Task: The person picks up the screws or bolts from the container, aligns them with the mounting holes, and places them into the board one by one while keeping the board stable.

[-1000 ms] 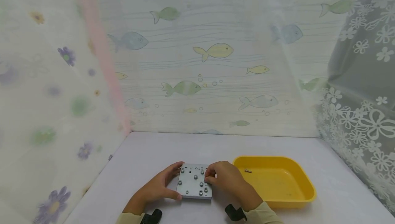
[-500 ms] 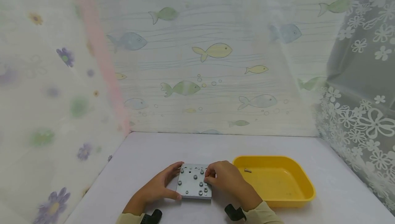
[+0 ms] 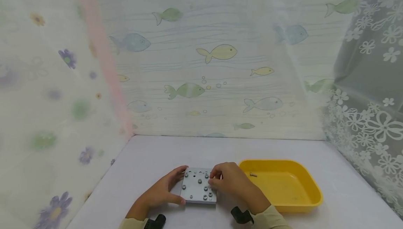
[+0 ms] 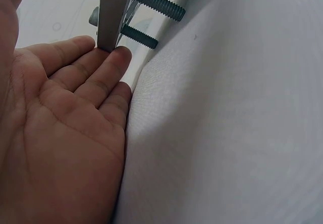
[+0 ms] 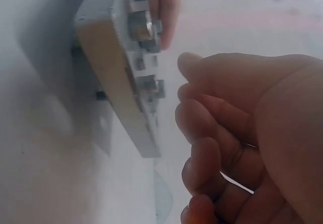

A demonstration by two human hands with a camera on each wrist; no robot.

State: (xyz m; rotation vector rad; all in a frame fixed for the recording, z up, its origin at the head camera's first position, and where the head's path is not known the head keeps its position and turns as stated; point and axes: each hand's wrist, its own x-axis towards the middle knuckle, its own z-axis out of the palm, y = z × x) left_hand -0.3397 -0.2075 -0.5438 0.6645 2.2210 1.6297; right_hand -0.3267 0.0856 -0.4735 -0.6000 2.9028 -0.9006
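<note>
A silver metal plate (image 3: 192, 187) with several hex socket bolts (image 3: 199, 181) in it lies before me in the head view. My left hand (image 3: 162, 189) holds its left side, thumb at the near corner and fingers at the far one. Threaded bolt ends (image 4: 159, 4) stick out below the plate in the left wrist view. By the plate's right edge hovers my right hand (image 3: 231, 178), fingers loosely bent. The right wrist view shows its fingertips (image 5: 189, 65) a little apart from the bolt heads (image 5: 141, 26), with nothing seen between them.
A yellow tray (image 3: 283, 209) stands to the right, close behind the right hand. One small screw (image 3: 253, 175) lies inside it at the left. White cloth (image 3: 176, 150) covers the table, and patterned curtains (image 3: 217, 82) hang at the back and sides.
My right hand has risen slightly, its fingertips moving a bit up along the plate's right edge. The left hand and the plate stay in place.
</note>
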